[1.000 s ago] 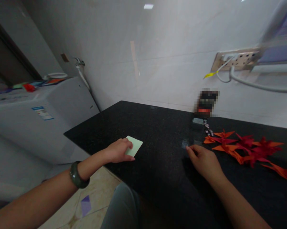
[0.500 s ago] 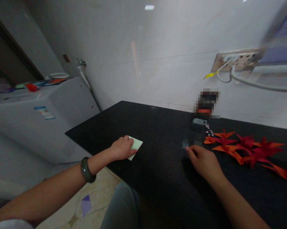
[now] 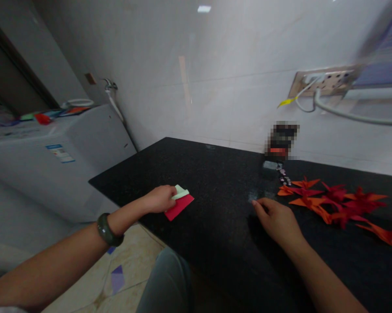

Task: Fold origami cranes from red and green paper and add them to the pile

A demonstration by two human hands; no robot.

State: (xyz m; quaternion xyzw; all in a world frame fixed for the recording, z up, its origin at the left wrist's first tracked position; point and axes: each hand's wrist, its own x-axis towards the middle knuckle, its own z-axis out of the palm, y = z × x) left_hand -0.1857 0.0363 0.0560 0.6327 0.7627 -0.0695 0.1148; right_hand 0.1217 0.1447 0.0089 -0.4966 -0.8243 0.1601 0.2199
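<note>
Left hand [image 3: 159, 199] fingers now lifting green sheet [image 3: 180, 192], red sheet [image 3: 179, 207] uncovered

Dim, soft indoor light; ceiling lamp glare on glossy wall tile [image 3: 203, 8]; far-right edge smeared, stretched; black counter [image 3: 215, 174] swallows shadows.

- The stack of square paper sheets [image 3: 180, 203] lies at nine o'clock on the black granite counter [image 3: 215, 182].
- The folded red and orange paper cranes [image 3: 336, 204] lie at three o'clock.
</note>
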